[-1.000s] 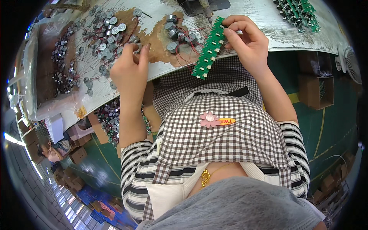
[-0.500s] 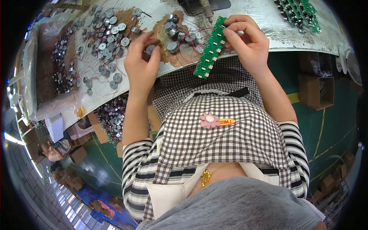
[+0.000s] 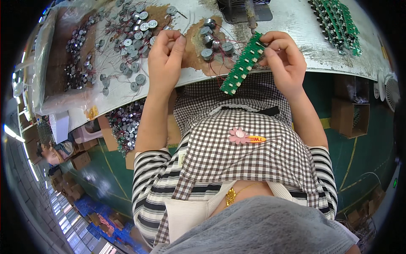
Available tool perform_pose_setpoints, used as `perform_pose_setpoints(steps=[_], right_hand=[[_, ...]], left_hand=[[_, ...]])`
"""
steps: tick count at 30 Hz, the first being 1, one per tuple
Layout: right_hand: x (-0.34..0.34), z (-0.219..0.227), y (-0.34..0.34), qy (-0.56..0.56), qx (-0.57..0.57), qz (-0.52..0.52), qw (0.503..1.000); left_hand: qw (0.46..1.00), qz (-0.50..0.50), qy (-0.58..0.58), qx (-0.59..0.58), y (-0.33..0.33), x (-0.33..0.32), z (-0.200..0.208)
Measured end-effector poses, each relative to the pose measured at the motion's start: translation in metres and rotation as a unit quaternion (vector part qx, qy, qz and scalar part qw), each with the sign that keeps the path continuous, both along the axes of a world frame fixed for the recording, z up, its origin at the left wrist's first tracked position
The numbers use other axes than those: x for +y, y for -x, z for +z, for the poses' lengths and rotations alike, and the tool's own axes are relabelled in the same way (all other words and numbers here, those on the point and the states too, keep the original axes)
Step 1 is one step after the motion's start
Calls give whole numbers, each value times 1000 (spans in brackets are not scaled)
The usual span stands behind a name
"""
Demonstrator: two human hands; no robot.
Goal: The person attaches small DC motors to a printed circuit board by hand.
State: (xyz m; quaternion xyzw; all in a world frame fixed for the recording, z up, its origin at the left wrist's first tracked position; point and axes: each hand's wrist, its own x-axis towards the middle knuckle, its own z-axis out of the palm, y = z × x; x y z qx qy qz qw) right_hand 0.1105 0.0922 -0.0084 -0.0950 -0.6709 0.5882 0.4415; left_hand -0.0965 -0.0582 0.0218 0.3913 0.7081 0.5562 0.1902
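Note:
My right hand (image 3: 287,63) pinches the upper end of a long green circuit board (image 3: 242,65) between thumb and fingers. The board slants over the table's front edge, with small white connectors along it. Just at its top end is the narrow tip of a metal soldering iron (image 3: 251,19). My left hand (image 3: 166,59) is raised over the table with curled fingers and the thumb against them; what it holds, if anything, is hidden. Between my hands lie several small round silver motors (image 3: 207,53), their thin red wires running toward the board.
A loose heap of motors (image 3: 137,44) spreads left of my left hand. Beyond it stands a plastic-lined box (image 3: 48,80) with more motors. Stacked green boards (image 3: 336,25) lie at the far right. A dark fan-like unit (image 3: 237,10) stands behind the iron.
The view has shifted. A round motor seen in my left hand before no longer shows there. The board's upper end now sits closer to the iron tip, still in my right hand.

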Motion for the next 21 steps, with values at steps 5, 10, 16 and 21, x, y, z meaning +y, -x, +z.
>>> perform_pose_setpoints(steps=[5, 10, 16, 21], right_hand=[[-2, 0, 4, -46, -38, -23, 998], [-5, -3, 4, -39, -28, -9, 999], [-6, -1, 2, -55, -21, -30, 998], [-7, 2, 2, -76, -25, -50, 996]], left_hand=[[965, -107, -17, -237, -11, 7, 18], [947, -131, 13, -294, -36, 23, 19], [983, -95, 14, -157, -59, 39, 13], [995, -92, -38, 22, -57, 49, -4]])
